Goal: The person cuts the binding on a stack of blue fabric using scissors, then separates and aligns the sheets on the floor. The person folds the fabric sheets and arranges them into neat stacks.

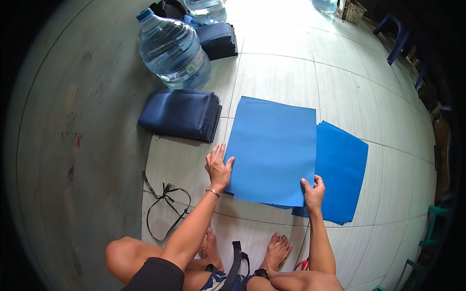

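A stack of light blue sheets (272, 150) lies on the tiled floor in front of me, its edges slightly uneven. My left hand (218, 167) is at the stack's left edge, fingers spread and the thumb by the border. At the lower right corner, my right hand (314, 191) pinches the edge of a blue sheet, thumb on top and the other fingers partly hidden. A second stack of deeper blue sheets (342, 169) lies partly under the first, on its right. Whether the sheets are paper, plastic or cloth, I cannot tell.
A folded dark navy bundle (177, 114) lies at the left, below a large water bottle (174, 51). Another dark bundle (216, 39) sits behind. A loop of black strap (167, 203) rests near my left arm. Red scissor-like handles (302, 265) show by my right leg. A blue stool (398, 36) stands far right.
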Available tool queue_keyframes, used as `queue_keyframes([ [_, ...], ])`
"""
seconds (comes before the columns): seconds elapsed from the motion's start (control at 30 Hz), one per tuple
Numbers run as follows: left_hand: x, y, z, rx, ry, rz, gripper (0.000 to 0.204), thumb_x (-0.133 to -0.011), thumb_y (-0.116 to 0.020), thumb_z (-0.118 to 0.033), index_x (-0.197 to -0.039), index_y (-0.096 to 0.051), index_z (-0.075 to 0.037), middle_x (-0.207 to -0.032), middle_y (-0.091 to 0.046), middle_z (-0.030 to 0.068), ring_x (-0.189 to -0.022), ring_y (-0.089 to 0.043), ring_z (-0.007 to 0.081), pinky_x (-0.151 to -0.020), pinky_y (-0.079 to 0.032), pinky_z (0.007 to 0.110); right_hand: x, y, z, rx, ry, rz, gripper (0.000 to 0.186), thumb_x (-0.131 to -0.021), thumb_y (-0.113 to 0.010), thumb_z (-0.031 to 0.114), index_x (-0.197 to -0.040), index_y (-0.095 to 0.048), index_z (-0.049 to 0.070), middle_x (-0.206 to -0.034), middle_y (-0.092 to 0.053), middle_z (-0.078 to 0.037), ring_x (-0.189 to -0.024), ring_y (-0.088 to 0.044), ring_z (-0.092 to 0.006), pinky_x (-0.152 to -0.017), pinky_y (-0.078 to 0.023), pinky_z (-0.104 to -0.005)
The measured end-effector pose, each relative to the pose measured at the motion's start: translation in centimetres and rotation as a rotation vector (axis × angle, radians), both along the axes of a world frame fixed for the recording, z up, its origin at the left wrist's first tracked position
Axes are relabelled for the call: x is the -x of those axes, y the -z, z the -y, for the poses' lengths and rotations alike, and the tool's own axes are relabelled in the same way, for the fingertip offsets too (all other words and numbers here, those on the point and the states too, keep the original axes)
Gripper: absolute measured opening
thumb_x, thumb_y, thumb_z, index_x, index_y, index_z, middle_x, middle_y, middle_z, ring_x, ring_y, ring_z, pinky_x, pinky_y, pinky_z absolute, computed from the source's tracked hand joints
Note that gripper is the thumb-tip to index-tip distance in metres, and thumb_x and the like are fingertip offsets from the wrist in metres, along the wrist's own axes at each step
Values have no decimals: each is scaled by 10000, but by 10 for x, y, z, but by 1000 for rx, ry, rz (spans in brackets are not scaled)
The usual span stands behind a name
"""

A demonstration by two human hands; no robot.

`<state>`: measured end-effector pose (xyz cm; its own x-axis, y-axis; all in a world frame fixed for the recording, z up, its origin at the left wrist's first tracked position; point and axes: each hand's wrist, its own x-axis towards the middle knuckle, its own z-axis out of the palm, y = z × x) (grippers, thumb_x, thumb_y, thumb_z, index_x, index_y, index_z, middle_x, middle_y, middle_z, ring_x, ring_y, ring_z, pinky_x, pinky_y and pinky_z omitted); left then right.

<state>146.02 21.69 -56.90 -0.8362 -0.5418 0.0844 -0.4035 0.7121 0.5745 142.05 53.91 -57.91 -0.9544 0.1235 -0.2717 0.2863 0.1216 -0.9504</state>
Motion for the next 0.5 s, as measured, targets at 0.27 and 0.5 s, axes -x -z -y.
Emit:
queue_keyframes([
  [0.27, 0, -2, -22, 284, 267, 199, 577, -1016, -467, -483, -1508, -446, -182, -1668, -151, 64, -1528, -64, 376, -1167, -15, 675, 8, -2, -23, 307, 12, 213, 230, -886, -733, 73, -1078, -666, -35, -990, -711, -77, -860, -651, -125, -785, -537, -302],
  [0.5, -5, -5, -34, 216, 439, 211, 708, -1012, -394, -571, -1520, -402, -78, -1672, -121, 98, -1537, 26, 371, -1163, 31, 675, 19, 2, -37, 346, -79, 301, 209, -883, -731, 51, -1068, -682, -32, -987, -718, -77, -828, -657, -132, -768, -535, -294],
])
